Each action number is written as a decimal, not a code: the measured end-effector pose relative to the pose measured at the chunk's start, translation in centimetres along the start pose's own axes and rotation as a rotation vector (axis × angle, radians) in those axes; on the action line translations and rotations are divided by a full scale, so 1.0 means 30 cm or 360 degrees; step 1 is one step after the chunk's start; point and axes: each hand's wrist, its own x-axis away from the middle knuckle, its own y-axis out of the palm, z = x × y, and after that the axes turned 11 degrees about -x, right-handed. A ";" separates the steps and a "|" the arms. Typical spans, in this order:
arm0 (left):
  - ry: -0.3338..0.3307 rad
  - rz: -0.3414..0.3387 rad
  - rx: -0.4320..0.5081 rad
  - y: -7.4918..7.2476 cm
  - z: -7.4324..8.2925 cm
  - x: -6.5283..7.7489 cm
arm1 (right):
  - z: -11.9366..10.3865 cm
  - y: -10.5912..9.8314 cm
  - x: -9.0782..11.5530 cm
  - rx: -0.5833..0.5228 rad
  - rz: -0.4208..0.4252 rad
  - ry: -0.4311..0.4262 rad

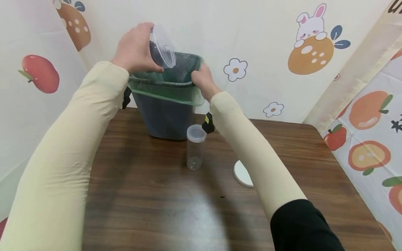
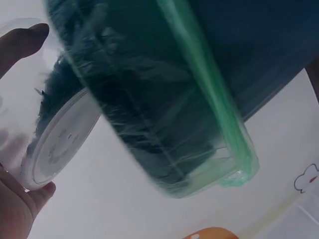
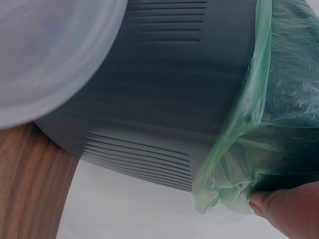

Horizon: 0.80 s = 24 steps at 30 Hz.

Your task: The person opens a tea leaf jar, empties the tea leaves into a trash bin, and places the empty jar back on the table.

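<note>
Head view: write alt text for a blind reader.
A person's left hand holds a clear container of dark material, tilted over a dark bin lined with a green bag, while the right hand grips its lined rim. A clear jar and a white disc sit on the wooden table.

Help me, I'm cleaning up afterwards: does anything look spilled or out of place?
A small dark speck lies on the wooden table, left of the white disc. It looks like a stray bit, though it's too small to identify. Otherwise nothing stands out: the lined bin and clear jar stand upright.
</note>
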 end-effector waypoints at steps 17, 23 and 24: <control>0.0184 -0.0029 -0.0191 0.049 -0.015 0.002 | 0.000 -0.001 -0.003 -0.0023 -0.0044 -0.0037; 0.0271 0.0015 -0.0275 0.055 -0.018 0.006 | 0.002 -0.006 -0.004 -0.0017 -0.0036 -0.0019; 0.0279 0.0015 -0.0293 0.056 -0.018 0.007 | 0.002 -0.007 -0.005 -0.0014 -0.0035 -0.0012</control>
